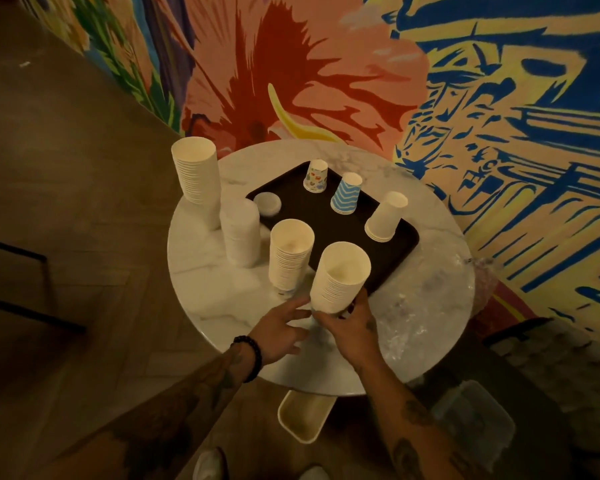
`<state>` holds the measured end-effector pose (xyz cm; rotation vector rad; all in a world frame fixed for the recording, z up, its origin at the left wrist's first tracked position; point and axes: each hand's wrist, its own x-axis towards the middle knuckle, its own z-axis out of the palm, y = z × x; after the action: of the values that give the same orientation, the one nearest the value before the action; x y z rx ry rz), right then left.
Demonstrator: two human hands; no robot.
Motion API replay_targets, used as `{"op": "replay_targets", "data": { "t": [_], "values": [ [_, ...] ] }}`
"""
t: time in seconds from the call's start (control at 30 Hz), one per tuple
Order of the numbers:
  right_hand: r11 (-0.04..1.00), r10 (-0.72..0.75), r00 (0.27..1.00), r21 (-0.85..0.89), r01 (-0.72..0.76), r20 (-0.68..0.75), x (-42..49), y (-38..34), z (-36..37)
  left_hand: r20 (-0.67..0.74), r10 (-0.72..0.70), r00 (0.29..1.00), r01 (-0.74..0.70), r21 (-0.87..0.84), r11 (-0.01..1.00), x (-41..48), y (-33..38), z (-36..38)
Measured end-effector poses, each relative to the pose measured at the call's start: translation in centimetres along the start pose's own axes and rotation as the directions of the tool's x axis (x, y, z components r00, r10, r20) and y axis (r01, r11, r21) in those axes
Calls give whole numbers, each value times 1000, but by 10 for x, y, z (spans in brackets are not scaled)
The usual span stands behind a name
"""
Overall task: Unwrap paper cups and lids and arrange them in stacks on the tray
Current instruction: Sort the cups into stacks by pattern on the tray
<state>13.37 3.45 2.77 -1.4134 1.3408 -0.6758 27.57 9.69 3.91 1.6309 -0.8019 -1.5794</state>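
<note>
The right hand (352, 327) curls its fingers round the foot of a tall white cup stack (340, 275), whose long axis leans up and away over the near edge of the tray (326, 216), while the left hand (281, 332), fingers spread and empty, hovers just beside that foot.

Right hand (352, 330) around 1 tilted cup stack (338, 277), left hand (280, 331) straight-fingered just beside.

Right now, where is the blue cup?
Head view: the blue cup sits inverted on the tray, far side, between the patterned cup and a white stack.
</note>
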Motion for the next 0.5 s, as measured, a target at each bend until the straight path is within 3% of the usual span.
{"op": "replay_targets", "data": {
  "t": [0.17, 0.27, 0.5],
  "values": [
    [998, 54, 996, -38, -57, -70, -9, -3, 2, -1, 79, 997, -78, 145, 986, 0, -5, -7],
    [998, 55, 993, -6, -56, -107, -17, -7, -1, 6, 204, 979, -196, 305, 932, -4, -3, -9],
    [1000, 1, 977, 29, 6, -212, -27, -36, -26, 149, 431, 890, -453, 404, 795, -24, 35, -6]
  ]
}}
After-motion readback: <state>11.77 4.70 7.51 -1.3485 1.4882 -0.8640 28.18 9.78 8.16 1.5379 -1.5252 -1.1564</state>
